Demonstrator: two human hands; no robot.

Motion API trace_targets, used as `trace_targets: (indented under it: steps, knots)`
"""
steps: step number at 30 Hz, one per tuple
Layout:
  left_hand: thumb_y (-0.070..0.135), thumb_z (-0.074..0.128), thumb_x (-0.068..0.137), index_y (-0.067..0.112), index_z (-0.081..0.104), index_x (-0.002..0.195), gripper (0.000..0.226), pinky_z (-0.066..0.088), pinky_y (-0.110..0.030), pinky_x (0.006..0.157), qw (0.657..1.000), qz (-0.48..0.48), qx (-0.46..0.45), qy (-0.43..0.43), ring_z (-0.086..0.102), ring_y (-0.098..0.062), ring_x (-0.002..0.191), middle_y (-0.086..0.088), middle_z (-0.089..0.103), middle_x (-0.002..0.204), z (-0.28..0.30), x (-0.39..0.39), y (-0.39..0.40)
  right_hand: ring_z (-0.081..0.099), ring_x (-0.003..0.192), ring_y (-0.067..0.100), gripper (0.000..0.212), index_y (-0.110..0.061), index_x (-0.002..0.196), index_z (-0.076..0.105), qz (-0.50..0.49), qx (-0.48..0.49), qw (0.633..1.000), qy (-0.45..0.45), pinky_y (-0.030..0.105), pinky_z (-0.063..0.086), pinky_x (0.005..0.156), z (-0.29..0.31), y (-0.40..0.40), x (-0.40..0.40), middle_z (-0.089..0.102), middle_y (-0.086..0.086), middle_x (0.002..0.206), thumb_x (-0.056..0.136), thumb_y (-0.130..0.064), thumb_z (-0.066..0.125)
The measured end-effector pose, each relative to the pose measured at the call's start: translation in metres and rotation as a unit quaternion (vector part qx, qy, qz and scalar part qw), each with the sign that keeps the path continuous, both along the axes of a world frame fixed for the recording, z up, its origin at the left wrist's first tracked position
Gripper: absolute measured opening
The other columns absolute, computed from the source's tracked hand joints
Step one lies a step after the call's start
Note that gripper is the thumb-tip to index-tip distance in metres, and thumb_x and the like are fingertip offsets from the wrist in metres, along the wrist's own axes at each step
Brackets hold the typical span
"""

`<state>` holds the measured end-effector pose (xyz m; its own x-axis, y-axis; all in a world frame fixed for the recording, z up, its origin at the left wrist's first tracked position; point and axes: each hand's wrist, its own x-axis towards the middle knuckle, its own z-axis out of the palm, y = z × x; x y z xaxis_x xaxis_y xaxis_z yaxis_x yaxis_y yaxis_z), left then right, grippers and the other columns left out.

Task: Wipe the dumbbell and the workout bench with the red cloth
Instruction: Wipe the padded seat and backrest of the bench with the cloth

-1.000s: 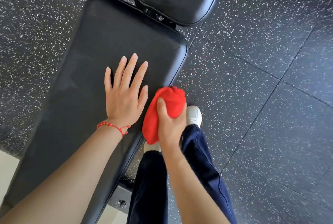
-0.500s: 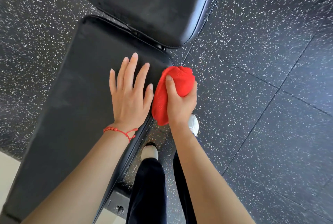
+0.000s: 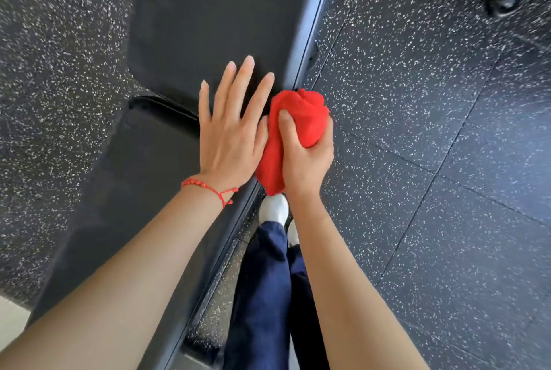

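While left hand (image 3: 229,134) lies flat on bench (image 3: 143,179), right hand (image 3: 304,155) grips one red cloth (image 3: 301,113), seemingly at edge.

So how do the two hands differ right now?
The left hand lies flat and open, fingers spread on the bench; the right hand is closed around the red cloth at the bench's edge. The left wrist wears a red bracelet; the right is bare. Both arms are bare.

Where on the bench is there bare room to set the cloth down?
The black padded backrest beyond the left hand is bare, as is the seat pad left of that wrist. The right edge is crowded, with the right hand bunching the red cloth.
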<state>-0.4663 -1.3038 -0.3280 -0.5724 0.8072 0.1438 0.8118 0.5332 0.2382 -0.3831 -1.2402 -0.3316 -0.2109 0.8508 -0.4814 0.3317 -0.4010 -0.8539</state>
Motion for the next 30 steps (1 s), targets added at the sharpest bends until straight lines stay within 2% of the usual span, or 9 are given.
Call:
trace_targets:
  steps: [6,9,13,17,21,23,26,28,30]
  knots:
    - [0.024,0.041,0.093,0.015,0.033,0.144,0.053,0.014,-0.057,0.109,0.999,0.043,-0.017,-0.016,0.019,-0.035,0.139,-0.017,0.025,0.151,-0.005,-0.028,0.005,0.058,0.091,-0.001,0.038,-0.026,0.107,0.059,-0.004,0.014,1.0,-0.009,0.014,0.042,0.084,0.002,0.03,-0.022,0.064,-0.017,0.096,0.075,-0.039,0.075]
    - [0.025,0.038,0.092,0.016,0.029,0.144,0.054,0.015,-0.057,0.109,0.999,0.047,-0.015,-0.021,0.017,-0.035,0.139,-0.017,0.024,0.151,-0.009,-0.026,0.005,0.058,0.092,0.003,0.04,-0.022,0.108,0.059,0.0,0.033,0.999,-0.014,0.018,0.042,0.085,0.009,0.053,-0.035,0.065,-0.012,0.098,0.075,-0.038,0.075]
    - [0.024,0.04,0.09,0.018,0.028,0.144,0.055,0.015,-0.057,0.109,0.998,0.06,-0.015,-0.033,0.016,-0.034,0.139,-0.016,0.025,0.151,-0.008,-0.024,0.008,0.056,0.085,0.004,0.034,-0.022,0.101,0.059,-0.002,0.071,0.997,-0.023,0.015,0.041,0.077,0.025,0.095,-0.061,0.061,-0.018,0.085,0.076,-0.039,0.074]
    - [0.025,0.039,0.09,0.018,0.028,0.143,0.054,0.017,-0.058,0.107,0.998,0.055,-0.02,-0.037,0.018,-0.035,0.138,-0.017,0.027,0.15,-0.006,-0.025,0.008,0.056,0.084,0.007,0.032,-0.024,0.098,0.057,0.015,0.089,0.995,-0.04,0.019,0.039,0.078,0.033,0.118,-0.074,0.057,-0.02,0.081,0.076,-0.041,0.073]
    - [0.023,0.04,0.09,0.018,0.032,0.14,0.051,0.014,-0.057,0.108,0.996,0.056,0.005,-0.065,0.018,-0.034,0.138,-0.017,0.028,0.149,0.001,-0.026,0.01,0.051,0.083,0.0,0.036,-0.026,0.104,0.055,0.033,0.059,0.996,-0.057,0.016,0.036,0.076,0.032,0.109,-0.066,0.057,-0.019,0.085,0.077,-0.042,0.072]
    - [0.022,0.041,0.09,0.018,0.032,0.14,0.051,0.011,-0.055,0.109,0.996,0.058,0.019,-0.068,0.018,-0.034,0.138,-0.017,0.029,0.149,0.008,-0.031,0.017,0.053,0.085,-0.002,0.041,-0.028,0.109,0.057,0.046,0.05,0.996,-0.06,0.016,0.039,0.08,0.03,0.097,-0.057,0.061,-0.019,0.09,0.075,-0.042,0.074]
    - [0.025,0.041,0.091,0.018,0.032,0.142,0.052,0.009,-0.055,0.11,0.996,0.056,0.04,-0.064,0.015,-0.033,0.139,-0.016,0.027,0.15,0.017,-0.049,0.039,0.058,0.095,-0.006,0.043,-0.044,0.109,0.056,0.059,0.037,0.996,-0.059,0.017,0.041,0.088,0.024,0.07,-0.042,0.065,-0.022,0.101,0.068,-0.047,0.07]
    - [0.026,0.042,0.092,0.017,0.032,0.143,0.052,0.01,-0.056,0.109,0.997,0.048,0.046,-0.047,0.015,-0.034,0.139,-0.016,0.026,0.15,0.02,-0.069,0.06,0.057,0.095,-0.01,0.038,-0.049,0.102,0.055,0.05,0.02,0.997,-0.061,0.018,0.041,0.09,0.022,0.058,-0.037,0.063,-0.03,0.099,0.066,-0.046,0.068]
    - [0.026,0.043,0.092,0.017,0.032,0.144,0.053,0.011,-0.058,0.108,0.998,0.045,0.043,-0.034,0.016,-0.034,0.138,-0.016,0.026,0.151,0.02,-0.086,0.079,0.058,0.091,-0.01,0.036,-0.046,0.099,0.058,0.035,0.002,0.998,-0.061,0.022,0.044,0.089,0.019,0.056,-0.036,0.063,-0.034,0.092,0.065,-0.045,0.069]
